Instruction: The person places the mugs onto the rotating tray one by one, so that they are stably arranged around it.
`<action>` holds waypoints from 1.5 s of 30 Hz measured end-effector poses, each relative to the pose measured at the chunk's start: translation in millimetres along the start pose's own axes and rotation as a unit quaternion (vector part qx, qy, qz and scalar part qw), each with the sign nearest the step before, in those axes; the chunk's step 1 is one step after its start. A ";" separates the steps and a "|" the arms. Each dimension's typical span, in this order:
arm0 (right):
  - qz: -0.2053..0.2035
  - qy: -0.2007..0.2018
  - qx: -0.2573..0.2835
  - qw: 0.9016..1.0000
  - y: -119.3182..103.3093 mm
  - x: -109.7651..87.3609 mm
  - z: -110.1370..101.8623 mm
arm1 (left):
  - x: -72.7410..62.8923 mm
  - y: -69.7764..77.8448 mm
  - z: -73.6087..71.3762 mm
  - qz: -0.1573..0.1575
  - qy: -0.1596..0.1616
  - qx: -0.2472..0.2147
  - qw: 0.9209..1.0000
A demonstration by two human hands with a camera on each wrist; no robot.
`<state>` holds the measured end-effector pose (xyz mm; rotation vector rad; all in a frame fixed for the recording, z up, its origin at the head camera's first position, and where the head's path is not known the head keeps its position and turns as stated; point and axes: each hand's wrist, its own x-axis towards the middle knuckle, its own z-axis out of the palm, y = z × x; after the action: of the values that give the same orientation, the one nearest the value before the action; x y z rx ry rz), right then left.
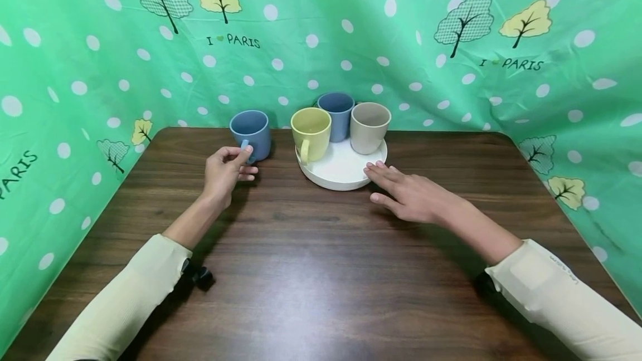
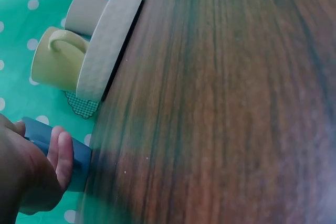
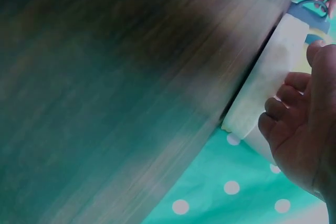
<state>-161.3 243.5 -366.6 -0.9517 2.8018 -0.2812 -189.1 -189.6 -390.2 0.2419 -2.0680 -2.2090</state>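
At the back left of the table stands a blue mug (image 1: pixel 259 137). The left hand (image 1: pixel 223 176) pinches its handle between thumb and index finger, with the other fingers extended below. A round white tray (image 1: pixel 343 169) sits to the right, carrying a yellow mug (image 1: pixel 317 137), a second blue mug (image 1: pixel 342 125) and a beige-grey mug (image 1: pixel 370 133). The yellow mug's handle faces the person. With its fingers outstretched, the right hand (image 1: pixel 413 196) is at the tray's front right rim; the right wrist view shows its fingers (image 3: pixel 277 109) against the tray's side.
All of this is on a dark wooden table (image 1: pixel 301 261). A green printed cloth (image 1: pixel 321 27) hangs directly behind it and along both sides. Near the left sleeve, a small black device (image 1: pixel 203 278) shows at the wrist.
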 end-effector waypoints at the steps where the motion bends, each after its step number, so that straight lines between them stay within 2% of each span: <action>1: -0.001 0.000 0.001 1.000 -0.9 -0.3 0.1 | 0.5 -0.5 -0.2 -0.002 -0.009 -0.003 1.000; 10: 0.006 -0.012 -0.004 1.000 -9.2 -0.6 1.9 | 4.7 -3.7 -2.0 -0.024 -0.074 -0.038 0.996; 20: 0.007 -0.005 -0.018 1.000 -14.0 -1.0 4.5 | 8.8 -2.4 -3.2 -0.040 -0.112 -0.061 0.991; 37: 0.007 -0.007 -0.010 1.000 -21.9 -2.3 6.4 | 11.2 0.4 -4.0 -0.041 -0.122 -0.056 0.990; 45: 0.007 -0.010 -0.008 1.000 -23.9 -2.3 5.0 | 11.6 0.1 -3.7 -0.041 -0.109 -0.058 0.991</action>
<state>-144.5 225.7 -365.7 -0.9318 2.7955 -0.2476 -199.8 -195.3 -390.8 0.0804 -2.0568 -2.4969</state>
